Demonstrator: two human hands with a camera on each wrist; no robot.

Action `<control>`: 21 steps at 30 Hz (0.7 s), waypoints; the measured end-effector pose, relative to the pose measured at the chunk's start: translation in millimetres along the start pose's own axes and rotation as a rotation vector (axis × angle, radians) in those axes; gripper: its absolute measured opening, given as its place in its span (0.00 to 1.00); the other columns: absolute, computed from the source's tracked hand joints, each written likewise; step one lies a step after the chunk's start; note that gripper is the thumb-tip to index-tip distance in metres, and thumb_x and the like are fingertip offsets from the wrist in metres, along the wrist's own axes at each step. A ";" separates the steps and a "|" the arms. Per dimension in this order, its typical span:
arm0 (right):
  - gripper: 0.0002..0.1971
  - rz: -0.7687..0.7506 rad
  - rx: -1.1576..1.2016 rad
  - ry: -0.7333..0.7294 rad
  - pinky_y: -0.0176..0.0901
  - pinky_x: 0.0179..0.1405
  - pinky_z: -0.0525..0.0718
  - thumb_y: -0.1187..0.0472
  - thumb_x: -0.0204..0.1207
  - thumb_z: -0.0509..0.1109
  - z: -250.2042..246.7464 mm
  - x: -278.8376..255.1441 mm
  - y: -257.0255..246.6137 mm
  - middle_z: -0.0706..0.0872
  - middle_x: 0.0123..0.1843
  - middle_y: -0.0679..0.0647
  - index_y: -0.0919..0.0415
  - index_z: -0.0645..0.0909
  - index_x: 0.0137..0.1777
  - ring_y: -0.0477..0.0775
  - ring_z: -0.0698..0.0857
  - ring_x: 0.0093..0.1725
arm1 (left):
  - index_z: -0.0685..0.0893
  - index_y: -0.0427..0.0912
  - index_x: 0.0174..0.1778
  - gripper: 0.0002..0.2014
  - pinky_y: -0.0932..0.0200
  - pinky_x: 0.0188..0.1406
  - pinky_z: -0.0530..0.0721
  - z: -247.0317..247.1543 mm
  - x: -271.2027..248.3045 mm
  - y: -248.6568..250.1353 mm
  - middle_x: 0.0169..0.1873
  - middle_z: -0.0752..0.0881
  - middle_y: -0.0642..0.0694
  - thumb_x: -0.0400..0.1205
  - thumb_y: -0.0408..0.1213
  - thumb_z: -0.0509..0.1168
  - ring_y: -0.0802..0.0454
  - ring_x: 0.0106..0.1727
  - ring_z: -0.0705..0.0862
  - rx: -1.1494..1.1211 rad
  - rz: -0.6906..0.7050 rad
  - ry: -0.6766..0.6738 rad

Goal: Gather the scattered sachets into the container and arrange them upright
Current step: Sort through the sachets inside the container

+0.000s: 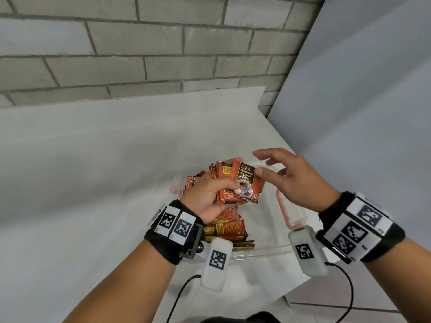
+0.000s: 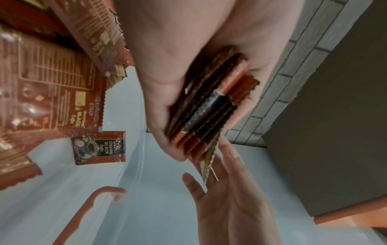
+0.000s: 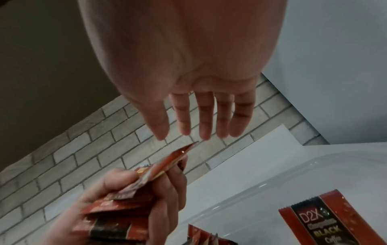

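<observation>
Over table [image 1: 93, 183]: sachets [image 1: 235, 183] betw. left fingers [image 1: 224, 180], seemingly.

The left hand [image 1: 210, 197] is covering the lower sachets [image 1: 229, 226] beneath it; the clear container [image 1: 268, 247] is lying partly hidden under both wrists, its far rim faint.

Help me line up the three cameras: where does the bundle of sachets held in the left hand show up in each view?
Head: bundle of sachets at centre, gripped by the left hand above the clear container.
Left wrist: right of centre, edge-on under the palm.
Right wrist: lower left, fanned between the fingers.
Shared landmark: the brick wall, behind in all three.
</observation>
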State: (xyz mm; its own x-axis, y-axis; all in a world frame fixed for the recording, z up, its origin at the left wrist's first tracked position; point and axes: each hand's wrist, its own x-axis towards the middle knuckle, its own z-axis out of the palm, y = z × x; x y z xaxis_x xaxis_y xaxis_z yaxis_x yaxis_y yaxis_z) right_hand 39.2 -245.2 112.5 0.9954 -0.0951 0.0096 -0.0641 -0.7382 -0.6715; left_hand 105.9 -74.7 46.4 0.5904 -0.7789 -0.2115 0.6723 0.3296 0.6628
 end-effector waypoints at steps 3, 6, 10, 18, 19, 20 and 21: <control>0.14 0.092 0.077 -0.175 0.41 0.46 0.84 0.61 0.77 0.71 -4.7 14.1 0.0 0.87 0.45 0.49 0.53 0.81 0.63 0.50 0.86 0.47 | 0.82 0.40 0.61 0.25 0.49 0.46 0.88 1.6 2.3 -3.0 0.50 0.88 0.37 0.67 0.23 0.69 0.40 0.53 0.87 0.052 -0.008 0.005; 0.08 0.123 0.094 -0.198 0.39 0.45 0.82 0.66 0.73 0.74 -22.2 31.6 7.6 0.86 0.39 0.54 0.55 0.84 0.49 0.49 0.82 0.39 | 0.81 0.44 0.59 0.21 0.50 0.44 0.85 -2.3 4.4 -0.7 0.47 0.88 0.38 0.70 0.29 0.74 0.42 0.48 0.88 0.070 0.029 0.097; 0.05 0.189 -0.369 -0.163 0.42 0.44 0.76 0.63 0.73 0.75 -30.3 50.8 33.1 0.86 0.42 0.51 0.54 0.81 0.43 0.50 0.81 0.41 | 0.80 0.46 0.53 0.11 0.52 0.40 0.81 -13.4 7.1 5.2 0.39 0.84 0.41 0.77 0.30 0.68 0.45 0.37 0.85 -0.001 0.059 0.241; 0.05 0.258 -0.793 -0.377 0.42 0.38 0.79 0.62 0.75 0.67 12.0 62.8 49.1 0.84 0.48 0.54 0.53 0.84 0.45 0.57 0.84 0.44 | 0.81 0.46 0.55 0.10 0.52 0.42 0.82 -14.6 5.2 5.6 0.39 0.84 0.42 0.79 0.30 0.66 0.46 0.37 0.85 0.000 0.048 0.254; 0.06 0.250 -0.820 -0.390 0.43 0.38 0.80 0.63 0.75 0.66 14.9 62.9 47.9 0.85 0.47 0.55 0.56 0.84 0.46 0.58 0.84 0.45 | 0.81 0.46 0.55 0.10 0.52 0.43 0.83 -14.8 5.2 5.9 0.39 0.84 0.42 0.79 0.30 0.66 0.46 0.37 0.85 -0.001 0.046 0.256; 0.07 0.240 -0.848 -0.396 0.44 0.38 0.81 0.64 0.75 0.66 17.3 63.1 47.7 0.86 0.48 0.56 0.59 0.85 0.47 0.58 0.84 0.46 | 0.81 0.46 0.55 0.10 0.52 0.43 0.83 -14.9 5.0 6.2 0.39 0.84 0.42 0.79 0.30 0.66 0.46 0.37 0.85 0.002 0.045 0.257; 0.07 0.226 -0.880 -0.397 0.44 0.38 0.81 0.64 0.75 0.66 19.6 63.6 47.7 0.85 0.49 0.57 0.60 0.86 0.49 0.58 0.83 0.47 | 0.81 0.46 0.54 0.10 0.52 0.43 0.83 -15.0 4.9 6.3 0.39 0.84 0.42 0.79 0.31 0.66 0.46 0.37 0.85 0.007 0.045 0.259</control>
State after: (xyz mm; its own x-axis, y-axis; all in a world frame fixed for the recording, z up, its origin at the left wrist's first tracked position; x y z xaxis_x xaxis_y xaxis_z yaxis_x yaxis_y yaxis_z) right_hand 100.8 -273.4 66.6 0.8948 -0.1829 -0.4074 -0.1251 -0.9784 0.1645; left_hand 119.7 -68.4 38.8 0.7146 -0.6008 -0.3584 0.6406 0.3562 0.6802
